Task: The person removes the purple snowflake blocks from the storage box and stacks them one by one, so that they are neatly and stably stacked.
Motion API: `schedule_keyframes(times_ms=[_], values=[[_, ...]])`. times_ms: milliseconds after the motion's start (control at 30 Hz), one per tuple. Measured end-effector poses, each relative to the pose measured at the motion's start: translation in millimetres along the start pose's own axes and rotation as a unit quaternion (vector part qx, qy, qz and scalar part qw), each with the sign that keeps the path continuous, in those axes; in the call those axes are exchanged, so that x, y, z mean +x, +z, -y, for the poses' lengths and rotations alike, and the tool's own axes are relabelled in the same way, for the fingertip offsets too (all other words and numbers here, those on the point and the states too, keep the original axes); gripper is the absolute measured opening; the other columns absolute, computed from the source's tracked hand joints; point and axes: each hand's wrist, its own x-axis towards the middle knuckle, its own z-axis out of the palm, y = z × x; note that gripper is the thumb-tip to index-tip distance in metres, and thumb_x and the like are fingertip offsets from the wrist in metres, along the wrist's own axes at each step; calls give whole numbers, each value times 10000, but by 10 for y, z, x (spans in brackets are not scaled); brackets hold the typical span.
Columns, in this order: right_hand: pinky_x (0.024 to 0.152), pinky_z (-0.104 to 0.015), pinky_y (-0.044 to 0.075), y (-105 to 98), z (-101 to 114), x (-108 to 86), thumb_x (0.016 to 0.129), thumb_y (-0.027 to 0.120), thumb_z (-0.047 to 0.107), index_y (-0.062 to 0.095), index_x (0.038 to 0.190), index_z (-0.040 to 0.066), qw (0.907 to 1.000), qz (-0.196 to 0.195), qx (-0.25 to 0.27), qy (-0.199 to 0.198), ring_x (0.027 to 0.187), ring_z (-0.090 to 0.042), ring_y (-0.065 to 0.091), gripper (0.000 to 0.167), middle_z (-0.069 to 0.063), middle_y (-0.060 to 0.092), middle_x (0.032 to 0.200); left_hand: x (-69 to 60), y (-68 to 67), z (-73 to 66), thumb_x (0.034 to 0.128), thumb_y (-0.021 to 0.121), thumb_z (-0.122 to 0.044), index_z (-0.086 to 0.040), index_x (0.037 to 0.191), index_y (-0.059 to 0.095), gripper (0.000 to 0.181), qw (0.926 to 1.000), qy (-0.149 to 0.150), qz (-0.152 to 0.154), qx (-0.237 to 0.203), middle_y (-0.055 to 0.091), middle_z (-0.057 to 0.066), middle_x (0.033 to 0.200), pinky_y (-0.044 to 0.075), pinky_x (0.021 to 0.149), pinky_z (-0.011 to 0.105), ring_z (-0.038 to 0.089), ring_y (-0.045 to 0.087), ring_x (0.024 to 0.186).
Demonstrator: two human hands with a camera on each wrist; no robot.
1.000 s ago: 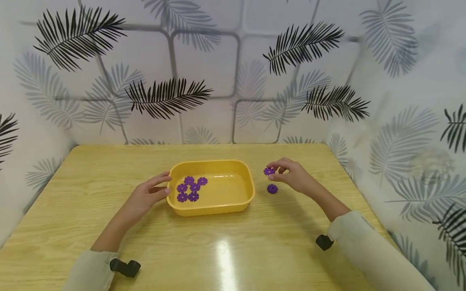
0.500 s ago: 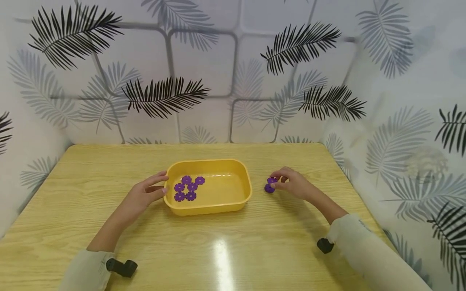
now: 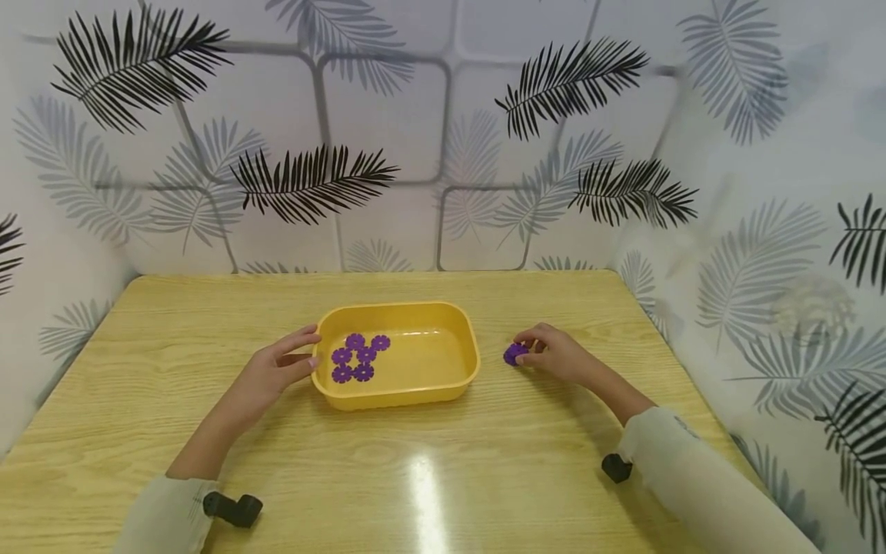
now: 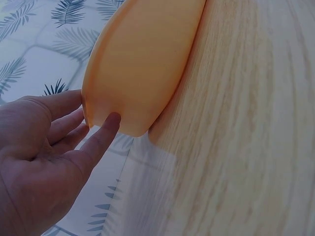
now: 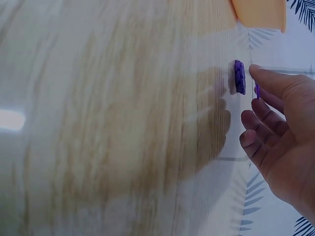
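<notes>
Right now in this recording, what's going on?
A person's right hand has a thin purple disc between its fingers, just above a small purple stack on the table. The left hand touches one end of the yellow tray, where six more discs lie.

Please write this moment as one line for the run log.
left hand: touches yellow rectangular plastic tray | right hand: holds purple flower-shaped disc above stacked purple discs | tray: six purple flower-shaped discs inside
</notes>
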Motion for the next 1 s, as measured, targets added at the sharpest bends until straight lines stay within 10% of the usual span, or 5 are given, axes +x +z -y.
schedule_keyframes(times_ms=[433, 1000], values=[[840, -384, 525, 45, -30, 27, 941, 727, 179, 664, 1253, 29, 9998, 141, -133, 96, 962, -235, 593, 352, -117, 626, 1078, -33, -5, -87, 1027, 599, -320, -89, 1503, 468, 545, 10000, -15, -4, 28, 260, 29, 1672, 500, 1057, 355, 383, 480, 1369], [853, -393, 524, 88, -14, 54, 937, 736, 221, 652, 1272, 38, 9997, 209, -40, 148, 981, -237, 586, 391, -128, 620, 1134, -9, -5, 14, 1032, 588, -329, -98, 1509, 464, 544, 10000, 11, -2, -25, 264, -3, 1669, 487, 998, 196, 363, 481, 1370]])
